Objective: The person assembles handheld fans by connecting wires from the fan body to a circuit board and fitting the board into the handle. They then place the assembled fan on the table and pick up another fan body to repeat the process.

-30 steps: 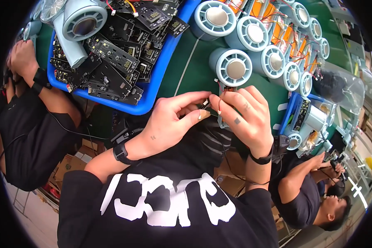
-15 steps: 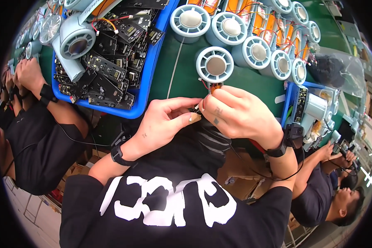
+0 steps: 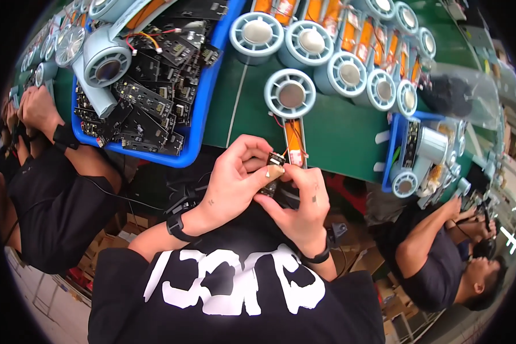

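While the left hand is pinching a black rectangular circuit board at frame centre, the right hand is half-curling around its lower end, grip unclear; careful work is demanding slack in the thin red wire.

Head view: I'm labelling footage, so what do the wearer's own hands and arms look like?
The left hand has a small dark mark near the wrist and a tan covering on its thumb tip. The right hand has small dark markings. A black band circles the left wrist, another the right. The short sleeves are black.
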Motion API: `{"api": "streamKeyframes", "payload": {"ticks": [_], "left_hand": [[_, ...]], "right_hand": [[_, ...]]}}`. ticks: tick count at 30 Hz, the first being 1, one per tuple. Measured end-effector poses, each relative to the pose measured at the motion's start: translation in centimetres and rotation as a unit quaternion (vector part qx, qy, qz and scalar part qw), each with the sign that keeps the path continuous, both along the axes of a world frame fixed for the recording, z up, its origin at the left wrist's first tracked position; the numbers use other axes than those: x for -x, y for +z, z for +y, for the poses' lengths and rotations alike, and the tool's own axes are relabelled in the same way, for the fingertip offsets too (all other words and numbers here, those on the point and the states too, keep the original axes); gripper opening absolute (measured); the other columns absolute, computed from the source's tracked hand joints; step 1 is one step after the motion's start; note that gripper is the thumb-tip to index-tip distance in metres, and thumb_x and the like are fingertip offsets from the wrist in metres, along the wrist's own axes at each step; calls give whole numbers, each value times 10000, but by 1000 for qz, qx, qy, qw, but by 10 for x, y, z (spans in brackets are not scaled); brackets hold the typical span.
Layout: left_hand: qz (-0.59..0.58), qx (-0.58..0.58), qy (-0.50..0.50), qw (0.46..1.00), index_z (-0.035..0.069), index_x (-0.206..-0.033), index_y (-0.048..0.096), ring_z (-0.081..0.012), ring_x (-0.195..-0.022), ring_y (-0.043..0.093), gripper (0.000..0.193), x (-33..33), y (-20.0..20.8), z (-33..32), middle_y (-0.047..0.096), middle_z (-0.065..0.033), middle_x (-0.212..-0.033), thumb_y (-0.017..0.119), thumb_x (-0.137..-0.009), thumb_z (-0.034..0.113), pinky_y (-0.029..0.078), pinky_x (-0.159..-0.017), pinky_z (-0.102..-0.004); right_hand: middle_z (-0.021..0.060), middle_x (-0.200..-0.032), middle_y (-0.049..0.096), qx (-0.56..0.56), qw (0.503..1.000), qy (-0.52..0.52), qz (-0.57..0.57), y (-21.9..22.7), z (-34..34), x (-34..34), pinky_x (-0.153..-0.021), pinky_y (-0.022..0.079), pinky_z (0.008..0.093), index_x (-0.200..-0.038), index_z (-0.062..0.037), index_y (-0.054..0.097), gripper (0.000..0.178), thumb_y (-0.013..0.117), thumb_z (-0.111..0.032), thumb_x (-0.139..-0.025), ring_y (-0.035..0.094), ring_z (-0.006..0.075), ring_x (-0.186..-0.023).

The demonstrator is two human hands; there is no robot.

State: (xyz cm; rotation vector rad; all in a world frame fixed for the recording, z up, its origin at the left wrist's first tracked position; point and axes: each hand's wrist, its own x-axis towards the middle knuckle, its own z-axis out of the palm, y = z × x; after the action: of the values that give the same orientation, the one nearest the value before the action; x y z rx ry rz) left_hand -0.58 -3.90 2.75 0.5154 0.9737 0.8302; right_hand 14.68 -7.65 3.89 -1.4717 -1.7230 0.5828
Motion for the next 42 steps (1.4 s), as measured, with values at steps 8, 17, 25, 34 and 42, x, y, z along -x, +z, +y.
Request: {"api": "streamKeyframes", "payload": {"ticks": [8,17,25,34,42], "left_hand": [[355,-382,-111,846,-12,-1092,680,-213,-917,675,254,1,24,22,643,-113,-1075,735,-849,-63,560,-775,-295],[377,-538,-71,751,29,-1027,747,-201,-843,699,231,1,15,49,733,-107,-1042,717,-822,-72,545,-713,-284],[286,-421,-89,856,-15,-981,735,-134,-870,698,143,-18,12,49,730,-97,-1007,685,-875,-97,568,-718,-260],[259,-304,-101,911,-34,-1021,717,-145,-846,693,182,-21,24,43,689,-97,-1008,670,-865,-116,568,-675,-244],[280,-381,-111,874,-36,-1008,703,-146,-866,684,173,-18,24,41,682,-99,-1000,677,-862,-126,568,-706,-245]], "right_hand": [[140,-904,676,-2,998,-42,-53,4,1,-23,-713,546,349,-1171,-9,661,448,792,65,-749,677,284,-824],[98,-1037,689,111,983,-58,135,-2,6,-53,-801,531,281,-1212,9,650,358,692,56,-860,684,174,-936],[67,-1041,671,138,911,-60,384,-7,27,-42,-804,501,258,-1227,-3,655,270,621,-16,-959,642,125,-915],[62,-1070,663,131,911,-12,390,-20,25,-44,-786,479,238,-1264,5,616,283,597,-31,-984,582,80,-885],[132,-1199,661,152,872,3,465,-22,26,-40,-930,496,288,-1268,25,572,295,586,-37,-980,628,158,-1056]]}}
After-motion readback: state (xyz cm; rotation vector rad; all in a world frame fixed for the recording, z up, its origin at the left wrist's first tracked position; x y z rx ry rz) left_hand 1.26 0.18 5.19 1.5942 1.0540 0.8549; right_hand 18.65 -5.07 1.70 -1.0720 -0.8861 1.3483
